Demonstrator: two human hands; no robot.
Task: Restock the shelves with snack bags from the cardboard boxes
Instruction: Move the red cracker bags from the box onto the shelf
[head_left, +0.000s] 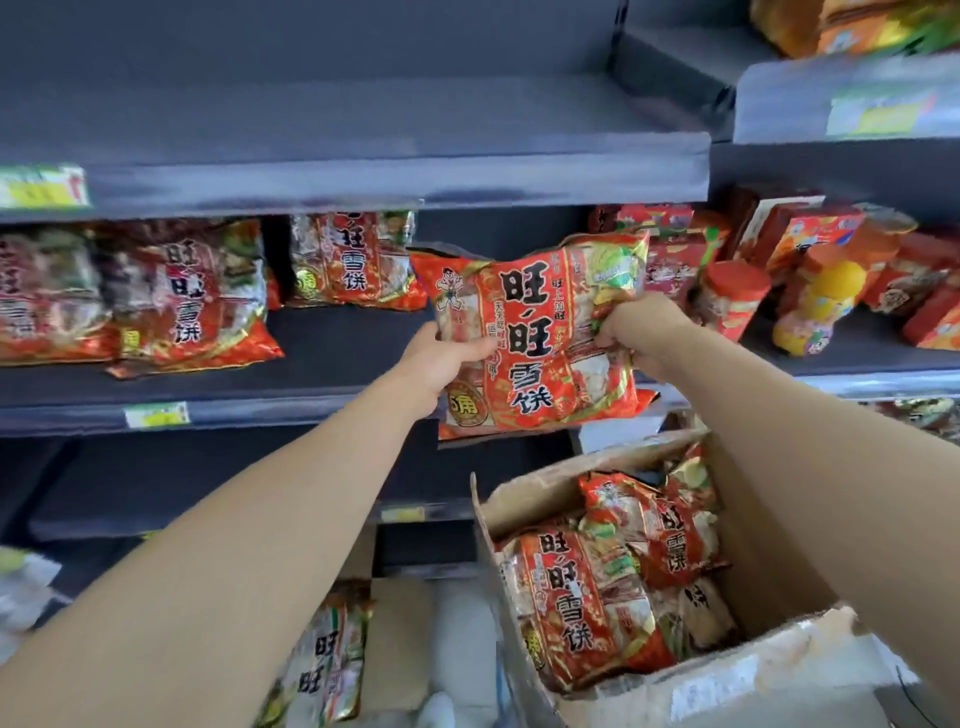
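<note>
DESK: Bare forearms fill the foreground, left forearm (234, 545) in from seven o'clock, right forearm (805, 441) from four. What are the fingers doing?

PHOTOGRAPHER: Clamped. The left hand (441, 358) grips the snack bag (540, 338) at its nine o'clock edge, thumb on the front, the other fingers hidden behind. The right hand (639, 327) has its fingers curled into the three o'clock edge, crumpling the wrapper.

DESK: And where is the bag?

PHOTOGRAPHER: Held upright, red front to the lens, its lower edge overlapping the lip of the middle shelf (332, 358). At ten o'clock of it, matching bags (192, 296) stand on that shelf; at three o'clock, red packs (670, 260) and a yellow bottle (826, 296). At twelve runs the dark upper shelf (363, 104). At five o'clock, just below, the open cardboard box (737, 670) holds more of the same bags (571, 592). One more bag (327, 665) shows at seven o'clock, low down beside the left forearm
</note>
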